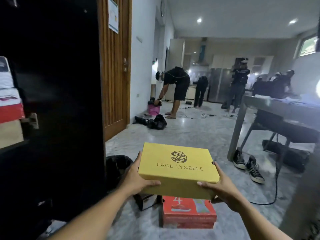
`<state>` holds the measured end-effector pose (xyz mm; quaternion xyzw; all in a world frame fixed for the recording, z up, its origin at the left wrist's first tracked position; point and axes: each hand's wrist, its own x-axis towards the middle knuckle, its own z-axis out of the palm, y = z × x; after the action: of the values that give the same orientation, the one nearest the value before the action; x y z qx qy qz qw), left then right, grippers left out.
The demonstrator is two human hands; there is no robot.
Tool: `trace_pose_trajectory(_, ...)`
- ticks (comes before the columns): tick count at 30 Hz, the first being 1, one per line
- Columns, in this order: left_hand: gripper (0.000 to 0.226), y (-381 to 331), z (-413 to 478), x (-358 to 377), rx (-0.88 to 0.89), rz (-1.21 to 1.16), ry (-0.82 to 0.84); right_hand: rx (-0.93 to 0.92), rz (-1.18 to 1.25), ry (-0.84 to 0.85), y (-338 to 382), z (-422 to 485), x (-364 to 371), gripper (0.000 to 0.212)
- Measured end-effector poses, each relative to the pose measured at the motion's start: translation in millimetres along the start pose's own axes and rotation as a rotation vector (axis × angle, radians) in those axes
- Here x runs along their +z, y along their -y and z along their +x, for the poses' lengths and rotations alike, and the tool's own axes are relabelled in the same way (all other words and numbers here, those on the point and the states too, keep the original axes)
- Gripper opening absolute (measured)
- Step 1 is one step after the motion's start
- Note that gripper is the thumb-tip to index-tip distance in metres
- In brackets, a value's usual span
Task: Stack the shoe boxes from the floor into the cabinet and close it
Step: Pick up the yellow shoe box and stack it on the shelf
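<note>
you hold the yellow shoe box (pixel 178 163) level, lid on, between your left hand (pixel 136 181) and right hand (pixel 223 187), above the red shoe box (pixel 188 217) on the floor (pixel 199 132); the black cabinet (pixel 57 84) stands left.

Ahead of you a pale marbled floor (pixel 199 132) runs down a long room to a kitchen, where a steel refrigerator (pixel 220 84) stands below cream cupboards (pixel 223 61), near a range hood (pixel 201 54). On your left a slatted wooden door (pixel 116 75) bearing a paper notice (pixel 113 14) meets a white wall (pixel 143 66). Round ceiling lights (pixel 199 20) shine overhead, and a high window (pixel 310 45) at upper right shows green. To your right stands a grey table (pixel 270 103), with dark high-top sneakers (pixel 247 165) on the floor by its near leg and a black cable (pixel 275 187) trailing just beside them. People in dark clothes (pixel 176 84) stand far off.
</note>
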<state>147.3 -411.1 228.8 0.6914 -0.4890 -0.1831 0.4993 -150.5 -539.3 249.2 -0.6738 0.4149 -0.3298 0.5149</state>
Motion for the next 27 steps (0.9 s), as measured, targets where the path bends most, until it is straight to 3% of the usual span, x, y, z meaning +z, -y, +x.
trace_pose_trajectory(9, 0.153, -93, -86, -148, 0.292, 0.223, -0.357, -0.338, 0.047, 0.163, 135, -53, 53, 0.125)
trace_pose_trajectory(16, 0.14, -131, -159, -275, 0.287, 0.361, -0.635, -0.544, 0.153, 0.414, 220, -61, 155, 0.12)
trace_pose_trajectory(19, 0.137, -129, -193, -323, 0.275, 0.38, -0.763, -0.556, 0.215, 0.578, 247, -64, 206, 0.138)
trace_pose_trajectory(21, 0.134, -128, -215, -350, 0.229, 0.428, -0.839, -0.566, 0.254, 0.661, 262, -67, 242, 0.139)
trace_pose_trajectory(24, 0.14, -119, -248, -387, 0.111, 0.511, -0.957, -0.603, 0.284, 0.748, 283, -76, 300, 0.122)
trace_pose_trajectory(27, 0.137, -111, -278, -419, 0.009, 0.587, -1.114, -0.669, 0.352, 0.762, 299, -85, 358, 0.082)
